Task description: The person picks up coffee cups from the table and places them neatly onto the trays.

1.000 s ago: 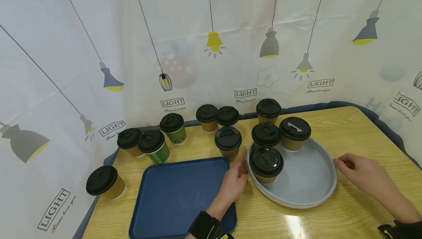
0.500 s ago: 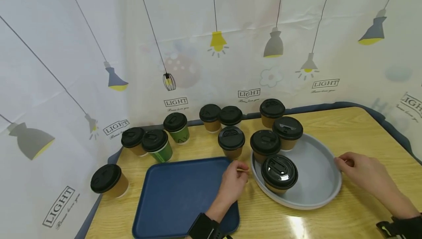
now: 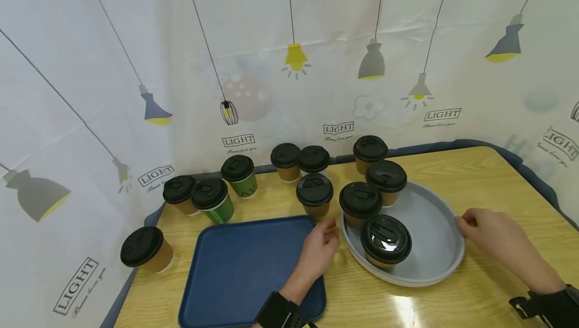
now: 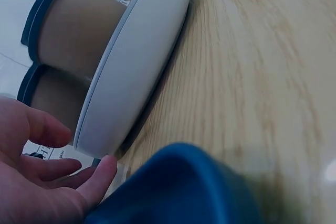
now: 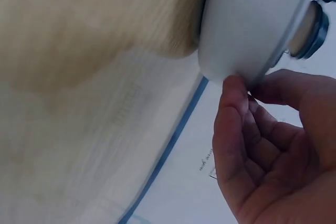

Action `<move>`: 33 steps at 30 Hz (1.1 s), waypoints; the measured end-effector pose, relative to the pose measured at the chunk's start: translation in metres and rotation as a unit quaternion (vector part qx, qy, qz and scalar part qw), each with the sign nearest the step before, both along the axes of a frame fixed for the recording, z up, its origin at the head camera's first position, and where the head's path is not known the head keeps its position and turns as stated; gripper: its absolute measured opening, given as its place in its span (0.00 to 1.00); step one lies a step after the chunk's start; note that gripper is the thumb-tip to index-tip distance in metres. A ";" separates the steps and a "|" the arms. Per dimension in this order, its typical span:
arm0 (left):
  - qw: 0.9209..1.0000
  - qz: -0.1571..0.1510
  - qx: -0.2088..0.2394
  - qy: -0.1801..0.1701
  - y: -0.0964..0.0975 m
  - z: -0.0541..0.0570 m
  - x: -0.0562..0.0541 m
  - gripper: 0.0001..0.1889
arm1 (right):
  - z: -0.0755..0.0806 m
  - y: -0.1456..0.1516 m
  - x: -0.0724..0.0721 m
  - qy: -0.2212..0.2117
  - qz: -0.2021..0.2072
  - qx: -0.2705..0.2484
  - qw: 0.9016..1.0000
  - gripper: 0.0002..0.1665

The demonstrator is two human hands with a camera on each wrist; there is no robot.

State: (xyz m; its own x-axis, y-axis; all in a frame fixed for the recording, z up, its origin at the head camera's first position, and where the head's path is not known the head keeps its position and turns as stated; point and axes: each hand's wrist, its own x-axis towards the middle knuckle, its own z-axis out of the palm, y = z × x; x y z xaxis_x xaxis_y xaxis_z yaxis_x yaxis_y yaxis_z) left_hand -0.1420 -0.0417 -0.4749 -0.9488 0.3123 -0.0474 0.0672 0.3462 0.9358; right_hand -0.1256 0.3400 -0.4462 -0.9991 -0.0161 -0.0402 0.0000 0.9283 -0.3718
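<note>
Head view, left to right: at far left on the wooden surface [image 3: 353, 298], a brown cup [image 3: 147, 251] with a black lid, well apart from the rest. Farther back, close together, a second brown cup [image 3: 180, 196] and a green cup [image 3: 213, 201], then another green cup [image 3: 239, 177], all lidded in black. In front of these, a blue tray [image 3: 253, 267], flat on the surface.

Beyond the tray's right corner, near the back edge, one lidded cup [image 3: 286, 163] and a neighbouring lidded cup [image 3: 313, 161]; in front of both, a third brown cup [image 3: 315, 197].

At the blue tray's right edge, the left hand [image 3: 316, 247]: grip partly open, fingers loosely bent, holding nothing. Just beside the grey plate [image 3: 434, 247], with a narrow gap to the rim.

Next, that plate, on the surface, carrying three upright cups toward its left: a left cup [image 3: 360, 206], a rear cup [image 3: 386, 182] and a shiny-lidded front cup [image 3: 386, 241]. Just behind the plate, one more brown cup [image 3: 370, 155].

At far right, the right hand [image 3: 493, 232]: grip closed, pinching the plate's right rim between thumb and forefinger, remaining fingers curled, as also visible from the right wrist.
</note>
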 end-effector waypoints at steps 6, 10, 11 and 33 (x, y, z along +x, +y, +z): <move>1.000 0.003 0.006 0.006 0.000 -0.005 -0.002 0.25 | -0.007 -0.002 -0.032 0.058 0.012 -0.019 0.998 0.19; 1.000 0.001 -0.003 0.003 0.000 -0.008 -0.003 0.26 | -0.008 0.000 -0.037 0.088 0.019 -0.038 0.995 0.22; 1.000 -0.002 -0.004 0.002 0.000 -0.009 -0.003 0.27 | -0.008 0.001 -0.035 0.092 0.018 -0.040 0.995 0.21; 0.998 0.015 0.051 -0.030 0.009 -0.007 -0.007 0.29 | -0.014 0.016 0.020 -0.028 -0.031 -0.037 0.998 0.27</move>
State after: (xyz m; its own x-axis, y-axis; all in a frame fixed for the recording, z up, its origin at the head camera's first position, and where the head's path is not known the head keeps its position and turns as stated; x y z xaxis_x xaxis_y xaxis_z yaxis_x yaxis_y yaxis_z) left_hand -0.1495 -0.0327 -0.4816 -0.9539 0.2906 -0.0748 0.0003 0.2501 0.9682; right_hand -0.1054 0.3557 -0.4601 -0.9945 0.0405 -0.0965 0.0790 0.8955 -0.4380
